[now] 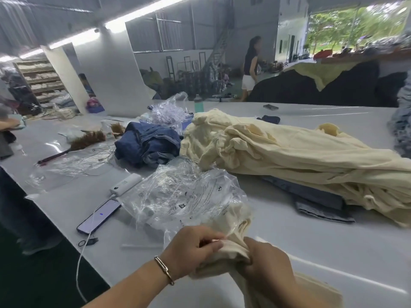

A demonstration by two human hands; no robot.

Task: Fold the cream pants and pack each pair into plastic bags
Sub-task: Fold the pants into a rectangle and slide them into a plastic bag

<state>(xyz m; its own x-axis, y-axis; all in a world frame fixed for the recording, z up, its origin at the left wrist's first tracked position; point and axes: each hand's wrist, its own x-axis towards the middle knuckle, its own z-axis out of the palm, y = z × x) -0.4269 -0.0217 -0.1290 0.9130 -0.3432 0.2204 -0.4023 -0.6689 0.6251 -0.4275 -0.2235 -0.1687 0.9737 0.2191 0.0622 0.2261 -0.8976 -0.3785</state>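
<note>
Left hand pinches the mouth of the clear printed plastic bag; right hand grips the folded cream cotton pants, partly inside, near the table edge. Hold the mouth open; feed evenly.

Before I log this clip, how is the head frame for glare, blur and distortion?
Head view: ceiling strip lights blow out and streak glare across the white table; the clear plastic bag glints, hiding its print; the outdoor opening and background look soft and smeared; wide-angle bending curves the edges; the left hand and right hand on the cream pants stay fairly sharp.
</note>
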